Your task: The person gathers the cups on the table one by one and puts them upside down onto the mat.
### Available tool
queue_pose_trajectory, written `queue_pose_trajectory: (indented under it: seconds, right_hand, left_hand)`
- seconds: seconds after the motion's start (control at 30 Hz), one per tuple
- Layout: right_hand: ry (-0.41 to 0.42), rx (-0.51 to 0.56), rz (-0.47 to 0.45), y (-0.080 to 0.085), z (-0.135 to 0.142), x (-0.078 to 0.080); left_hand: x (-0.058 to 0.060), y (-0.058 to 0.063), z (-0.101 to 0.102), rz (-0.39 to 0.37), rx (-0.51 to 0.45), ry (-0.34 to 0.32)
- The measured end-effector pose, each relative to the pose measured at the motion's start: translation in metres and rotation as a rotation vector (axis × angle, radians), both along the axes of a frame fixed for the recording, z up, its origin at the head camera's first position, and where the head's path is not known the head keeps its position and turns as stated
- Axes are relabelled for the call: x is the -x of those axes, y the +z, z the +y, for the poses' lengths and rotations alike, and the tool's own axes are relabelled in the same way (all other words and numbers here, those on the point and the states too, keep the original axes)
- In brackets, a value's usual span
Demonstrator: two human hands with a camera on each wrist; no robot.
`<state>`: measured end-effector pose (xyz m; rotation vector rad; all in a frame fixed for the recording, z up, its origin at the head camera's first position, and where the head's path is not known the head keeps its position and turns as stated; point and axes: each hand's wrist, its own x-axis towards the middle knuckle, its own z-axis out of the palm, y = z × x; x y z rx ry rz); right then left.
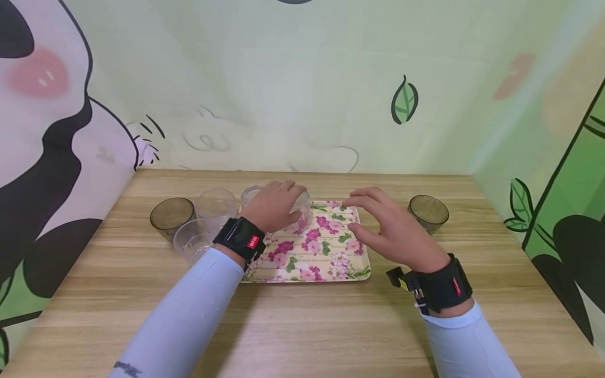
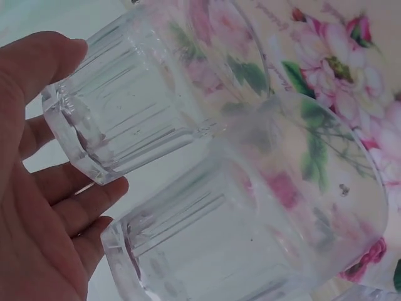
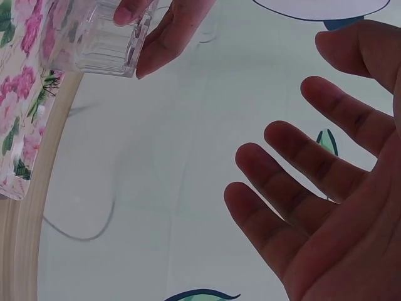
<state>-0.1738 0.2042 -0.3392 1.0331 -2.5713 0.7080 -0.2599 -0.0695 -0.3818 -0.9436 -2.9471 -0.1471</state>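
Observation:
My left hand reaches over the back left of a flowered tray and grips a clear glass around its faceted base. This glass stands upside down, its rim against the tray. Right beside it on the tray is a second clear glass, also base up, near the lower fingers. My right hand hovers by the tray's right edge, holding nothing. Its fingers are spread and slightly bent, as the right wrist view shows.
Left of the tray stand a smoky brown glass and two more clear glasses, one further back and one nearer. Another brown glass is behind my right hand. A printed wall borders the wooden table.

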Motion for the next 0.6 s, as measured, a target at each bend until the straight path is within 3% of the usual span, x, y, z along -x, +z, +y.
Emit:
queue_pose_trajectory:
  seconds: [0.37,0.6]
  right_hand:
    - [0.002,0.020,0.038,0.001,-0.001,0.002]
    - [-0.025,0.027,0.012,0.002,-0.001,0.000]
  left_hand:
    - [-0.013,0.008,-0.008,0.052,-0.099,0.010]
    - [-0.026,0.013,-0.011,0.076,-0.233,-0.003]
